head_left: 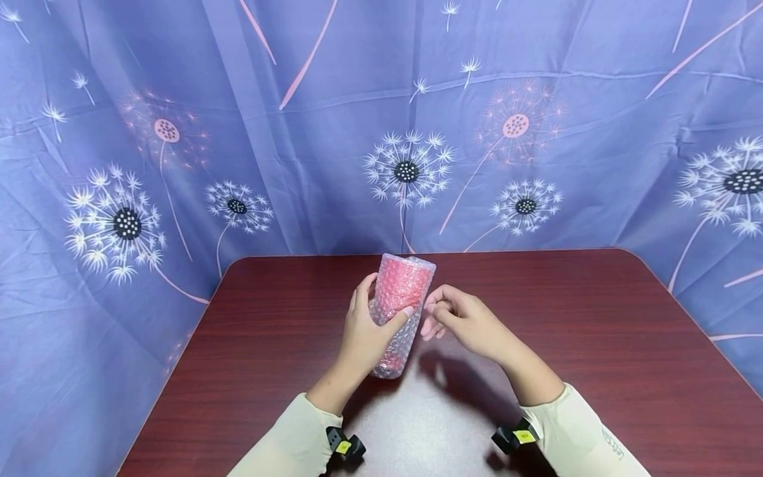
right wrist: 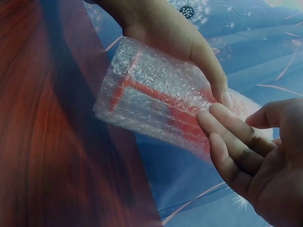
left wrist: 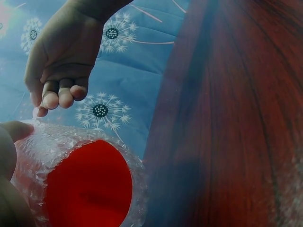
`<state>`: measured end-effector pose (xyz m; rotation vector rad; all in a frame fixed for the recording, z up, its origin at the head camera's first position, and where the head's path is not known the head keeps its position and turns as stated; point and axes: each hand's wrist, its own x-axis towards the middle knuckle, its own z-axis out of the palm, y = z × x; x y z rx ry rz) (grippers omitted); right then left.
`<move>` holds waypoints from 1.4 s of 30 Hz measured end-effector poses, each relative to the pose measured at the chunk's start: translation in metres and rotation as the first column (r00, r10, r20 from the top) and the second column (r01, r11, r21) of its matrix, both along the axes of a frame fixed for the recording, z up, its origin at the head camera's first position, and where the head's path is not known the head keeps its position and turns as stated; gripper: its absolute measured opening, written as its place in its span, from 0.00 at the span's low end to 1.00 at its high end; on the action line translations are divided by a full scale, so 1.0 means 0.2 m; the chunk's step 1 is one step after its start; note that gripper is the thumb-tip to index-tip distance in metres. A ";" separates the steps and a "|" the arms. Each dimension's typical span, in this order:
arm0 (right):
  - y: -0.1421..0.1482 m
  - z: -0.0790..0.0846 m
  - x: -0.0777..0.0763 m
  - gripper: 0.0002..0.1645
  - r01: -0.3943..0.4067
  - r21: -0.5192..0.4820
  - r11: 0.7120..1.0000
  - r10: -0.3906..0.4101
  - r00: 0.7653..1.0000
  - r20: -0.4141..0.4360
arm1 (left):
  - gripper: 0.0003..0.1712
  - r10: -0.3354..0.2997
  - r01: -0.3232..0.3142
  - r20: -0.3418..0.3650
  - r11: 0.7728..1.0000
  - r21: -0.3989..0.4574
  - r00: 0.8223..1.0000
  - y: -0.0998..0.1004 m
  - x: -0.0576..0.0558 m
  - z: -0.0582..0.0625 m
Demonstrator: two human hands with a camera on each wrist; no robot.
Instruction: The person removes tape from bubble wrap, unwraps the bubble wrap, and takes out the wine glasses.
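A red object with a rounded end [left wrist: 90, 184] is wrapped in clear bubble wrap [head_left: 406, 331]; its exact kind is hidden by the wrap. My left hand [head_left: 365, 331] grips the wrapped bundle from the left, thumb across its front, holding it tilted over the table. On the bundle's right side is my right hand [head_left: 461, 318], with thumb and forefinger brought together at the wrap's edge. The left wrist view shows a small peak of wrap [left wrist: 36, 116] at those fingertips. The other right-hand fingers [right wrist: 236, 137] are loosely bent beside the wrap.
The dark red wood-grain table [head_left: 268, 318] lies beneath both hands. Behind it hangs a blue curtain [head_left: 322, 165] with dandelion prints, reaching the table's back edge. Small black devices with yellow labels are strapped at the left wrist [head_left: 346, 445] and right wrist [head_left: 514, 437].
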<state>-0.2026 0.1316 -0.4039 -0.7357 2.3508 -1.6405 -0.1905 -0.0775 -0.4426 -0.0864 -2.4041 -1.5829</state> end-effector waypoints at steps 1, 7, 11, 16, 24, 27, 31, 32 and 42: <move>0.00 0.00 0.00 0.08 0.002 0.004 1.000 -0.002 1.000 -0.005 | 0.51 0.001 -0.001 0.001 1.000 -0.001 1.000 0.00 0.00 0.00; 0.00 0.00 0.01 0.10 0.004 0.008 1.000 -0.004 0.999 -0.038 | 0.51 -0.002 0.002 0.006 1.000 0.003 1.000 0.00 0.00 0.00; 0.00 -0.01 0.01 0.09 0.009 0.030 1.000 -0.007 0.998 -0.068 | 0.51 -0.002 0.002 0.006 1.000 0.000 1.000 0.00 0.00 0.00; 0.00 -0.01 0.01 0.09 0.019 0.086 0.996 -0.013 0.998 -0.063 | 0.52 0.002 -0.002 0.002 1.000 -0.011 1.000 0.00 0.01 0.01; -0.01 -0.01 0.01 0.11 0.042 0.123 0.992 -0.042 0.999 -0.008 | 0.52 0.017 -0.018 -0.017 0.999 -0.045 1.000 0.01 0.00 0.00; -0.01 -0.01 0.01 0.10 0.067 0.133 0.989 -0.062 0.997 -0.041 | 0.52 0.018 -0.019 -0.014 0.999 -0.043 1.000 0.00 0.00 0.00; 0.00 0.00 0.01 0.07 0.113 0.144 0.983 -0.104 0.992 -0.068 | 0.52 0.018 -0.018 -0.002 0.999 -0.042 1.000 0.00 -0.01 0.00; 0.00 0.00 0.01 0.06 0.117 0.141 0.983 -0.109 0.992 -0.064 | 0.52 0.017 -0.017 0.003 0.999 -0.042 1.000 0.00 -0.01 -0.01; -0.01 0.00 0.00 0.09 0.039 0.050 0.998 -0.038 0.999 -0.018 | 0.53 -0.028 0.028 0.032 0.999 -0.022 0.999 0.00 0.01 0.00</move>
